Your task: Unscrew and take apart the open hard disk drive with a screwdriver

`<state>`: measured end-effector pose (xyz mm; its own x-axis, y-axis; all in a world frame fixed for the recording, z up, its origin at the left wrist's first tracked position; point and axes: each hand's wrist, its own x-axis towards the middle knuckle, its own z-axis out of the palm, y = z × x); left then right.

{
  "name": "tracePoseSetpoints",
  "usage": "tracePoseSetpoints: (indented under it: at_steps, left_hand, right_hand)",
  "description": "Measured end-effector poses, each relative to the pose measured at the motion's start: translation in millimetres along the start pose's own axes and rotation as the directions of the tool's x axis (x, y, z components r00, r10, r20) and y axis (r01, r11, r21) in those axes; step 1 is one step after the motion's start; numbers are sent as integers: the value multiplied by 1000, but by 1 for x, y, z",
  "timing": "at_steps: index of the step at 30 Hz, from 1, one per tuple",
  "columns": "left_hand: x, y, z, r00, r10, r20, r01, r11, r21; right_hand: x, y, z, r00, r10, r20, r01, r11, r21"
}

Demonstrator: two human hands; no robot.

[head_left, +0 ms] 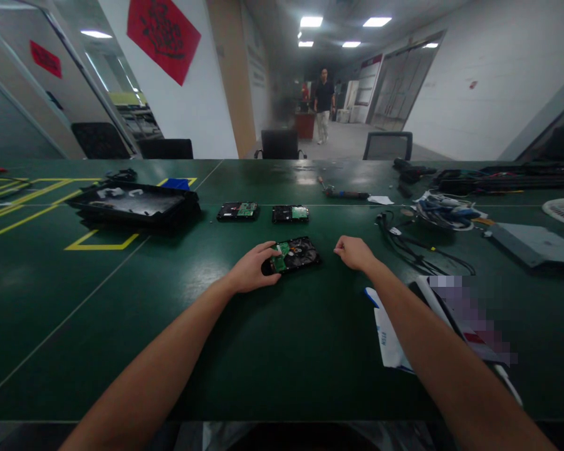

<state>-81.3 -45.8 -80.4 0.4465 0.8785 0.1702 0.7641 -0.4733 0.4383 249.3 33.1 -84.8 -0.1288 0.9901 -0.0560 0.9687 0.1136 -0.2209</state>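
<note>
A black hard drive (pixel 304 252) with a green circuit board lies on the green table in front of me. My left hand (pixel 256 268) grips its left end, thumb on the near edge and fingers on the far edge. Just right of the drive, and apart from it, is my right hand (pixel 353 252), fingers curled into a pinch. Whatever may be between those fingertips is hidden or too small to name. Beyond them lie a second hard drive (pixel 237 211) and a third hard drive (pixel 290 213), both with circuit boards facing up.
At left sits a black plastic tray (pixel 136 207). A screwdriver-like tool (pixel 348 194) lies at the back. To the right are black cables (pixel 404 244), a bundle of wires (pixel 444 210), and a grey metal box (pixel 538 243). White packaging (pixel 389 335) lies under my right forearm. A person (pixel 324 103) stands far off.
</note>
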Motion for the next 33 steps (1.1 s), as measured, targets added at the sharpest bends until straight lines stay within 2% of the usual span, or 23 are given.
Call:
tracePoseSetpoints:
  at_steps: [4,8,13,17,21,27,33]
  left_hand:
    - [-3,-4,-9,992,83,96,-74,993,-94]
    - [-6,2,-7,979,174,104,-162,980,-115]
    - [-7,17,-1,967,216,137,-197,971,-139]
    - [-9,32,3,950,261,174,-226,954,-197]
    - [-10,36,7,945,288,156,-245,938,-246]
    - [-7,20,16,944,319,81,-292,925,-245]
    - [-6,19,17,939,336,77,-308,918,-251]
  right_hand:
    - [2,6,-6,1000,0,-28,-1,1000,-10]
    - [-1,1,-18,997,-45,-66,44,999,-9]
    - [-14,-28,-35,973,-206,-103,214,973,80]
    - [-25,-57,-41,950,-311,-41,313,940,138]
    - [-33,-76,-40,913,-407,21,400,905,148]
    - [-37,-87,-30,857,-515,36,508,854,113]
    - [-36,-91,-23,844,-536,24,531,840,109]
